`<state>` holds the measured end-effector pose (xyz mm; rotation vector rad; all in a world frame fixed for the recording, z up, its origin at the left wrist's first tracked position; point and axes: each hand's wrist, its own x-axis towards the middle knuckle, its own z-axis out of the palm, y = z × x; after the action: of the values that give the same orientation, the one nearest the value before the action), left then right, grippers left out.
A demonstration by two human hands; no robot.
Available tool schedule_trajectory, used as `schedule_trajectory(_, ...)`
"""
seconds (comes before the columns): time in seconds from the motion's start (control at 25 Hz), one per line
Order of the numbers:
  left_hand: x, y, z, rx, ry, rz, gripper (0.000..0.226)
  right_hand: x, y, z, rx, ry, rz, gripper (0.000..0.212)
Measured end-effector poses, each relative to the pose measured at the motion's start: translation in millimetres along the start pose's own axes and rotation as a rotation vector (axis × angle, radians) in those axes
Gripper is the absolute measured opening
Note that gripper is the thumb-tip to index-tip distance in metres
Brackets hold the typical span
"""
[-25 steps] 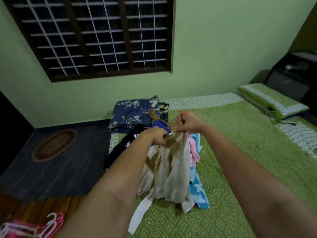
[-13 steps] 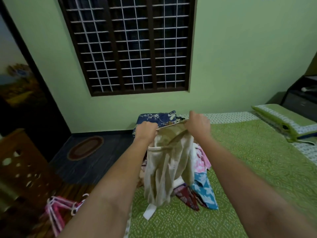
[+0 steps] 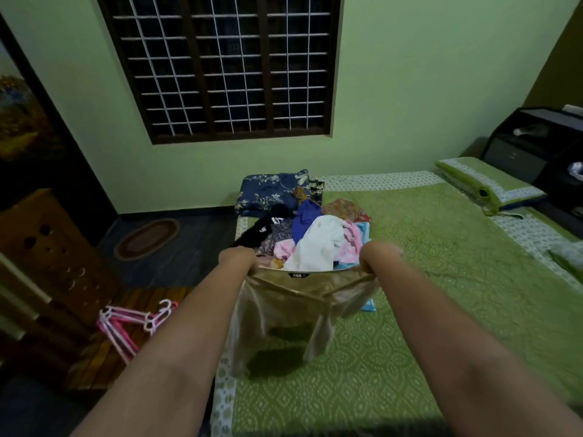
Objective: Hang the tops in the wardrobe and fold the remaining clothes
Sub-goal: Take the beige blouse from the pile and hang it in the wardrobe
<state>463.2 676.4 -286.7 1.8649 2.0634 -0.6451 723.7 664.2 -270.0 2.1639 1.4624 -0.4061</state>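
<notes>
Pink hangers (image 3: 135, 323) lie on the floor beside the bed (image 3: 441, 279), and a clothes pile (image 3: 309, 238) sits near the bed's far left corner beside a folded floral blanket (image 3: 271, 190). A neck label reads "R&B". The sheer beige top (image 3: 293, 310) hangs spread over the bed's left edge, left hand (image 3: 238, 257) and right hand (image 3: 375, 255) each gripping a shoulder.

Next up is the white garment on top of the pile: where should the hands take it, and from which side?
Likely its upper hump, from above on the near side. The white garment lies crumpled on top of the clothes pile, nothing over it, so a top pinch should lift it clear.
</notes>
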Motion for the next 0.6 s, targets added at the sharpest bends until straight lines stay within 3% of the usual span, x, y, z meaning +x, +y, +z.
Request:
schedule_trajectory(0.08, 5, -9, -15, -0.167, -0.21, -0.045, 0.028, -10, -1, -16, -0.014, -0.009, 0.01, 0.04)
schedule_trajectory(0.16, 20, -12, -36, -0.391, -0.292, -0.071, 0.026, -7, 1, -41, 0.008, 0.075, 0.0, 0.033)
schedule_trajectory(0.2, 26, -11, -47, -0.526, -0.245, -0.093, 0.02, -1, 3, -53, 0.043, 0.113, 0.001, 0.028)
schedule_trajectory(0.28, 45, -3, -69, -0.652, -0.122, -0.083, 0.031, 18, 3, -75, 0.127, 0.115, 0.015, 0.019)
schedule_trajectory(0.44, 102, 38, -81, -0.868, 0.014, -0.037, 0.028, 119, -13, -78, 0.592, -0.083, -0.069, 0.035)
schedule_trajectory(0.52, 138, 63, -73, -0.913, 0.064, 0.017, 0.031, 159, -21, -66, 0.901, -0.14, -0.068, 0.022)
schedule_trajectory(0.6, 166, 82, -63, -0.964, 0.062, 0.108, 0.041, 186, -32, -65, 1.02, -0.108, -0.093, 0.008)
